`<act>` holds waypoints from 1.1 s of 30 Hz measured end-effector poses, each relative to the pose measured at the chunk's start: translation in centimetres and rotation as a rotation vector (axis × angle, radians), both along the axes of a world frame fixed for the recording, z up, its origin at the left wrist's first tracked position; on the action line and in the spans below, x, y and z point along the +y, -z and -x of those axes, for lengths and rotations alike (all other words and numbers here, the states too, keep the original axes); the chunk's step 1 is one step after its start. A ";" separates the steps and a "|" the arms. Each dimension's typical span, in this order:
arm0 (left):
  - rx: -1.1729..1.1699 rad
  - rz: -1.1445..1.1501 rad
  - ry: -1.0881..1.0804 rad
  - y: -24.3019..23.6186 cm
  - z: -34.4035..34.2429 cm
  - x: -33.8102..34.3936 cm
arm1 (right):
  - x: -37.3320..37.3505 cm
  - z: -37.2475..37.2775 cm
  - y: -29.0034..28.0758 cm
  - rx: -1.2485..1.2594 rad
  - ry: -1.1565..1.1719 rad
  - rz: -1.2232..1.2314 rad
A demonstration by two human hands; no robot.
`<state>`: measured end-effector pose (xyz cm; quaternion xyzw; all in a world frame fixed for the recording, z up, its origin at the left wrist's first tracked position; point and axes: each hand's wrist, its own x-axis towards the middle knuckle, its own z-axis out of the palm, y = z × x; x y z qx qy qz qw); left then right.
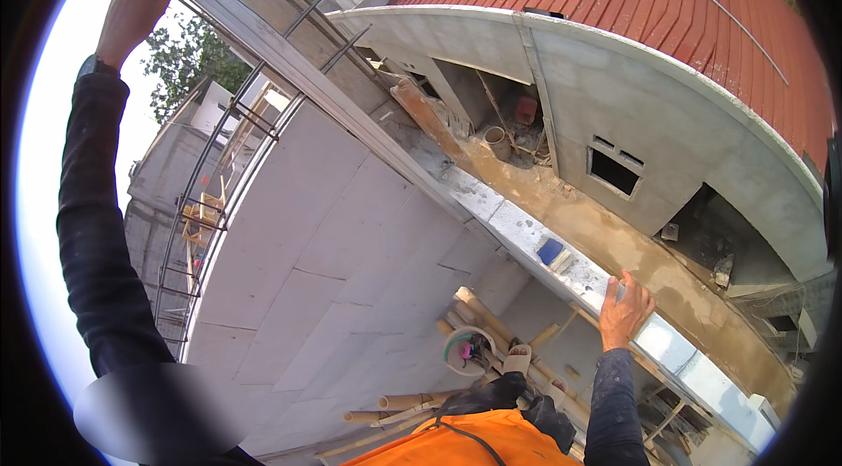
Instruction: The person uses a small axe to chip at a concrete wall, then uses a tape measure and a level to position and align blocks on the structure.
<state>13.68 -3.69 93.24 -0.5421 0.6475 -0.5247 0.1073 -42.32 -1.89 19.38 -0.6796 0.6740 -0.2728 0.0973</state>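
Observation:
My left hand (145, 1) is raised at the upper left, its fingers curled over the upper part of a long grey straight beam (307, 67). The beam slants down toward the middle, along the edge of the pale block wall (324, 229). My right hand (624, 313) rests on the top of a low white block wall (517, 225), fingers apart and holding nothing. Farther along that wall top lies a small flat blue and pale item (553, 253), whose kind I cannot make out. Bits of grey mortar are scattered around it.
Below me are bamboo poles (403, 400), a bucket (467, 352) and my sandalled feet. Rebar (175, 238) stands beyond the pale wall. Past the low wall, a drop leads to a muddy passage (614, 234) beside a grey building with a red roof (631, 1).

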 end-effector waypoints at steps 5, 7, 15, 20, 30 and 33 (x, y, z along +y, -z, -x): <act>0.122 0.009 -0.036 0.5 0.9 0.4 | 0.2 -0.2 -0.4 -0.010 -0.009 -0.032; 0.199 0.016 -0.074 0.8 1.3 0.6 | 0.2 -0.2 -0.5 -0.018 -0.016 -0.029; 0.153 -0.011 0.022 2.0 2.3 0.7 | 0.1 -0.1 -0.5 -0.017 -0.025 -0.019; 0.192 0.005 0.016 2.2 2.9 0.5 | 0.0 -0.1 -0.2 -0.019 -0.015 -0.025; -0.003 -0.064 0.018 1.5 3.4 0.7 | 0.0 -0.3 -0.8 0.008 0.008 -0.061; -0.031 -0.060 0.008 1.6 3.7 0.4 | 0.2 -0.3 -0.6 -0.010 0.003 -0.075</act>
